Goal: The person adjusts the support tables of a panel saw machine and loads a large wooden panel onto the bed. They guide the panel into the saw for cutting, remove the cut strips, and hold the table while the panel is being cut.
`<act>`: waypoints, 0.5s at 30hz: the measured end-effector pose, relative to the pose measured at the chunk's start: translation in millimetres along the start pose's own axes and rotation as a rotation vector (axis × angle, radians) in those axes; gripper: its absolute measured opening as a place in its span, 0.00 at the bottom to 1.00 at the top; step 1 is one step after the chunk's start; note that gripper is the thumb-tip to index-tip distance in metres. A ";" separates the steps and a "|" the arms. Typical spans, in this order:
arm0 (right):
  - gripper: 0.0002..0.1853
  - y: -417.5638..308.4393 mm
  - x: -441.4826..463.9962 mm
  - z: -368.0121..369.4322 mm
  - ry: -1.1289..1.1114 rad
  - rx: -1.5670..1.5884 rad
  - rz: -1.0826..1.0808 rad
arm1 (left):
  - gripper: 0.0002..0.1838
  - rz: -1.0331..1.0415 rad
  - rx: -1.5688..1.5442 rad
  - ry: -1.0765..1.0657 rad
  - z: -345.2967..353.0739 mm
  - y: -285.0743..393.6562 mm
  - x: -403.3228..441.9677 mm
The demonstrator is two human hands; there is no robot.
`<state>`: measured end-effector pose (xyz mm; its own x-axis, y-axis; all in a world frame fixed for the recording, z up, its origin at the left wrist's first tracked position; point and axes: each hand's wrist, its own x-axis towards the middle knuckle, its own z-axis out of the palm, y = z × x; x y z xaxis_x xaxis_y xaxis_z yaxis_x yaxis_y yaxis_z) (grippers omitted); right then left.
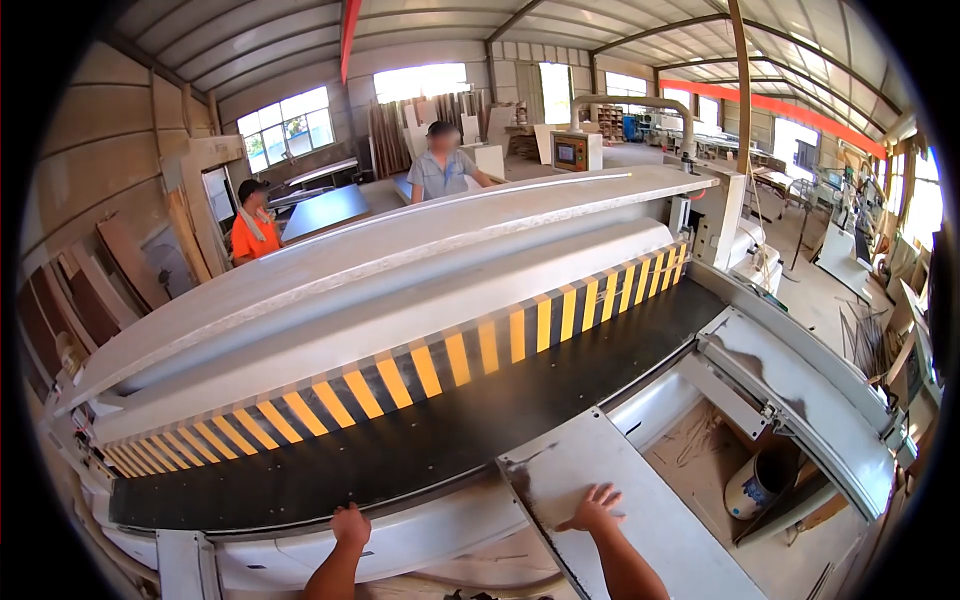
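My left hand (350,525) is closed at the front edge of the long black machine bed (440,440); what it holds, if anything, is too small to make out. To its right, my right hand (597,510) lies with spread fingers on a pale, worn support table (640,480) that juts out from the bed. Behind the bed runs a yellow-and-black striped guard (400,378), under a long pale beam (400,235).
Beyond the beam are a person in orange (255,232) and a person in a light shirt (440,172), near a blue panel (325,210). A control box (575,152) stands at the back. A bucket (760,485) sits below the right-hand support arm (800,400).
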<state>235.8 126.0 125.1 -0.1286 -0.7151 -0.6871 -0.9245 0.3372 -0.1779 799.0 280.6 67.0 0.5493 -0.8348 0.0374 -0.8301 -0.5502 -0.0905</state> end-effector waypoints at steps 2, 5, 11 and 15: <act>0.96 0.9 -2.7 -1.8 -0.002 0.004 -0.010 | 0.28 -0.003 0.041 0.016 9.8 1.1 -2.0; 0.96 2.9 0.1 -1.9 -0.016 0.001 -0.018 | 0.34 -0.011 0.093 0.033 22.2 2.0 -6.8; 0.96 4.8 6.2 4.3 -0.022 0.014 -0.031 | 0.39 -0.079 -0.066 -0.204 -15.0 11.9 -6.5; 0.97 3.2 7.7 1.9 -0.035 0.019 -0.019 | 0.39 -0.051 0.009 -0.120 -8.2 13.1 -7.4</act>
<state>232.5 122.8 117.9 -0.0984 -0.6999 -0.7074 -0.9196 0.3357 -0.2042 783.3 279.4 73.7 0.5988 -0.7972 -0.0768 -0.8002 -0.5913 -0.1004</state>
